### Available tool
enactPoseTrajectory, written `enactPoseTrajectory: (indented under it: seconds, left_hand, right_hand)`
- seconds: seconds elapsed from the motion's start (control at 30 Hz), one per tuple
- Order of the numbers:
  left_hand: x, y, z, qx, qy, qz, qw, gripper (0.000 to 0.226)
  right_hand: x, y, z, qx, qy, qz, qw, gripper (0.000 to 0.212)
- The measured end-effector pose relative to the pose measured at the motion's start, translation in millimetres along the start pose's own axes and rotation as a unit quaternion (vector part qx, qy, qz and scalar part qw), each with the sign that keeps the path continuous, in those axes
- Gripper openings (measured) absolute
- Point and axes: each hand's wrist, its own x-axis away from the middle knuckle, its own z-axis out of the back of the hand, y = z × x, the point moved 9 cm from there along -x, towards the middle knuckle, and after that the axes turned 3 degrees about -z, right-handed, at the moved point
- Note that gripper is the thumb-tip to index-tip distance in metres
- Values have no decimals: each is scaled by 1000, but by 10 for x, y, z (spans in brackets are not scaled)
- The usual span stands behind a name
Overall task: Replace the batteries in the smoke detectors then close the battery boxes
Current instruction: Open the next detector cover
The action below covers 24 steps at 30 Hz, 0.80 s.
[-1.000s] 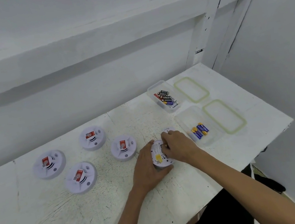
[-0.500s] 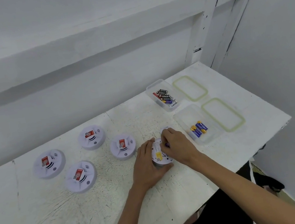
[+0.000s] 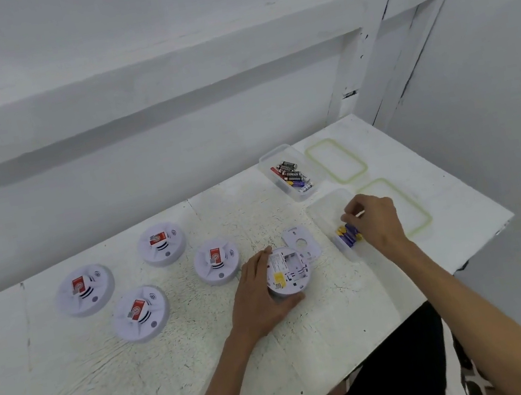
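Note:
An upturned white smoke detector [image 3: 289, 274] lies on the white table [image 3: 110, 380], its battery bay open and a yellow label showing. My left hand [image 3: 259, 296] grips its left and near rim. Its detached back cover [image 3: 302, 242] lies just beyond it. My right hand [image 3: 373, 221] is over the near clear box [image 3: 320, 209], where blue and yellow batteries [image 3: 347, 236] lie, and its thumb and forefinger pinch a battery there. The far clear box [image 3: 274, 156] holds several mixed batteries [image 3: 291, 174].
Four more smoke detectors sit face up with red tags on the left: [image 3: 86, 290], [image 3: 141, 314], [image 3: 162, 244], [image 3: 216, 260]. Two green-rimmed lids [image 3: 336, 159] [image 3: 407, 206] lie right of the boxes. The table's right edge is close; a wall stands behind.
My right hand left the detector and moved right to the near battery box. The detector's open bay and the detached cover now show. My left hand still holds the detector.

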Motion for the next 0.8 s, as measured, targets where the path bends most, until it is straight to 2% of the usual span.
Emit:
enactPoseTrajectory:
  seconds: [0.17, 0.37, 0.53, 0.8]
  left_hand:
    - [-9, 8, 5, 2, -7, 10, 1000, 114]
    - [-9, 15, 17, 4, -1, 11, 1000, 114]
    - [-9, 19, 12, 8, -3, 12, 1000, 113]
    - [-2, 34, 32, 17, 3, 7, 1000, 111]
  right_hand:
    - [-17, 74, -131, 59, -24, 26, 998, 5]
    - [-25, 36, -172, 122, -26, 60, 990, 15]
    - [-33, 116, -231, 186, -70, 44, 979, 19]
    - [-16, 150, -253, 192, -80, 27, 978, 18]
